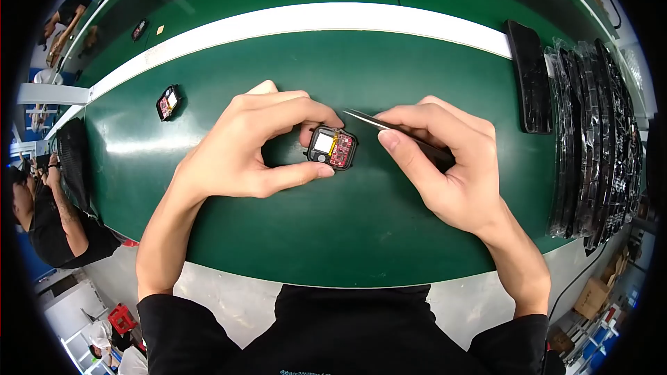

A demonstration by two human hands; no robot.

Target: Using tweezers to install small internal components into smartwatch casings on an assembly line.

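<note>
A small black square device casing (332,148) lies on the green table, its inside showing a red circuit board, a white block and a yellow strip. My left hand (267,142) grips it between thumb and fingers at its near and far edges. To its right, my right hand (438,160) is closed round a pair of dark tweezers (372,120). Their bright pointed tips aim up and left, just beyond the casing's top right and apart from it. The rear of the tweezers is hidden in my palm.
A similar open casing (168,103) rests on the table at the left. On the right are a black tray (530,76) and a stack of plastic-wrapped black trays (590,142). A white rail (292,17) runs along the far side. At the far left sits another person (66,219).
</note>
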